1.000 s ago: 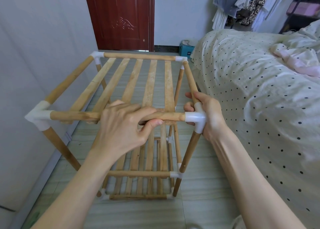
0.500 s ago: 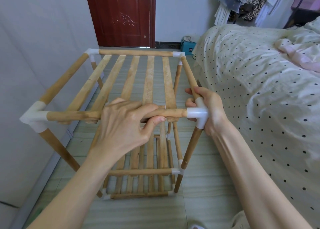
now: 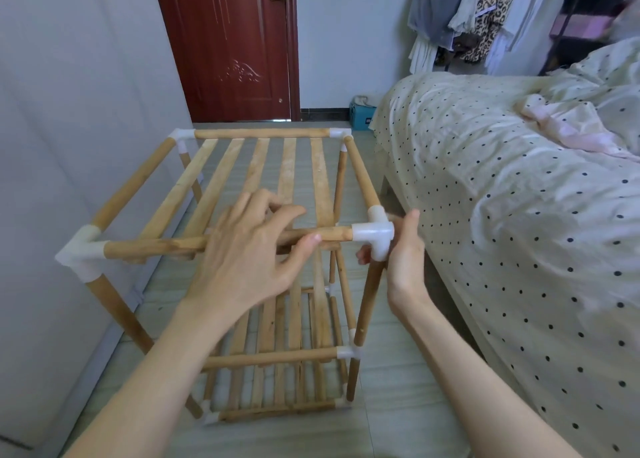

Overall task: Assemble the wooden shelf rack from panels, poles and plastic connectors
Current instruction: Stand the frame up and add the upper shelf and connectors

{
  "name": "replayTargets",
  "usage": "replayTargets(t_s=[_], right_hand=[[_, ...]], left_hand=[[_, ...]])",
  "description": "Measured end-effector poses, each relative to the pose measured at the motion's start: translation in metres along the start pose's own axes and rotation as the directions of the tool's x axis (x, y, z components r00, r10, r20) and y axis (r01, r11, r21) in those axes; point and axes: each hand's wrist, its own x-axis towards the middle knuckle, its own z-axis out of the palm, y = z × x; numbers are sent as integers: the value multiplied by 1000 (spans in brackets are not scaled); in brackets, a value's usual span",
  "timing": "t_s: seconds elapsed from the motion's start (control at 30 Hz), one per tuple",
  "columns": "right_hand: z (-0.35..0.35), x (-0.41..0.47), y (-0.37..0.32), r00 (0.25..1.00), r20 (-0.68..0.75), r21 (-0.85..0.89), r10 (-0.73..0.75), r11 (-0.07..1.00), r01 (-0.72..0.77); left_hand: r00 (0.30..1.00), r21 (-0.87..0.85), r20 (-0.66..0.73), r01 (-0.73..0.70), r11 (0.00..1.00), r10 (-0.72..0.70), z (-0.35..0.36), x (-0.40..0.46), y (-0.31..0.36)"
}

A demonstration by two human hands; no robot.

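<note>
The wooden shelf rack (image 3: pixel 242 357) stands on the floor with slatted panels at top and bottom, round poles and white plastic connectors. My left hand (image 3: pixel 249 250) lies over the front top pole (image 3: pixel 152 246); its fingers are stretched out and lifted, and only the thumb touches the pole from below. My right hand (image 3: pixel 403 257) cups the front right corner connector (image 3: pixel 372 232) from the right side. Its fingers curl behind the leg pole (image 3: pixel 367 302) just under the connector, and its thumb points up.
A grey wall or wardrobe (image 3: pixel 69 146) runs close along the rack's left side. A bed with a dotted cover (image 3: pixel 502 215) stands close on the right. A dark red door (image 3: pixel 228 42) and a blue box (image 3: pixel 362 118) are behind the rack. Clothes (image 3: pixel 485 7) hang at the back right.
My left hand has loosened its grip on the front top pole and spread its fingers. My right hand has slid off the top of the corner connector to its right side, thumb now raised.
</note>
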Motion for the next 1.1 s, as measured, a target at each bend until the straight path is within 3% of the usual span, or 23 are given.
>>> replayTargets(t_s=[0.1, 0.17, 0.3, 0.43, 0.63, 0.77, 0.93, 1.1], right_hand=[[-3, -7, 12, 997, 53, -52, 63, 997, -60], [-1, -7, 16, 992, 80, -62, 100, 994, -95], [-2, -3, 19, 971, 137, -70, 198, 979, -190], [-12, 3, 17, 935, 243, -163, 258, 961, -222], [-17, 5, 17, 916, 273, -144, 293, 954, -262], [-18, 7, 17, 891, 333, -102, 309, 951, -292], [-14, 40, -7, 859, 367, 182, 357, 878, -443], [7, 48, -24, 815, 475, 450, 330, 705, -548]], left_hand=[[971, -83, 208, -103, 991, 118, 4, 24, 22], [937, -193, 318, -88, 977, 147, 15, 44, 36], [874, -155, 484, 54, 987, 28, 41, 70, 54], [913, -2, 408, -7, 1000, 8, 53, 74, 58], [971, 0, 237, -39, 999, 38, 56, 76, 63], [975, 27, 220, -36, 999, 29, 52, 72, 65], [992, -29, 122, -31, 999, 34, 35, 56, 60], [976, -116, 166, -125, 985, 143, 11, 40, 46]])
